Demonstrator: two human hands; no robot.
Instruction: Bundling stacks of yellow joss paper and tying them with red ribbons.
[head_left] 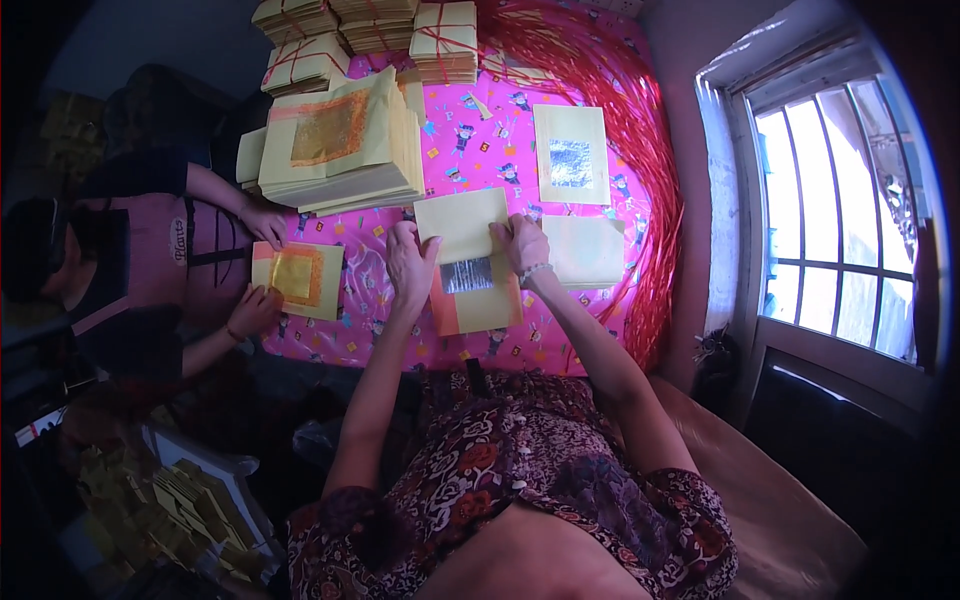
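In front of me is a pale yellow sheet of joss paper (462,226). It overlaps another joss paper sheet with a silver foil patch (468,277) and an orange-tinted edge; whether the two are joined I cannot tell. My left hand (411,266) grips the upper sheet's left edge, thumb on top. At its right edge my right hand (526,248), with a bracelet on the wrist, pinches the paper. Just right of that hand lies a stack of plain yellowish sheets (585,250). Beyond it, a silver-foiled sheet (572,155) lies flat.
A tall joss paper stack (340,140) stands far left, with tied bundles (445,40) behind. Red plastic strands (640,130) run along the right side of the pink patterned tablecloth (465,170). At left, a co-worker's hands (262,300) touch a gold-foiled sheet (325,285).
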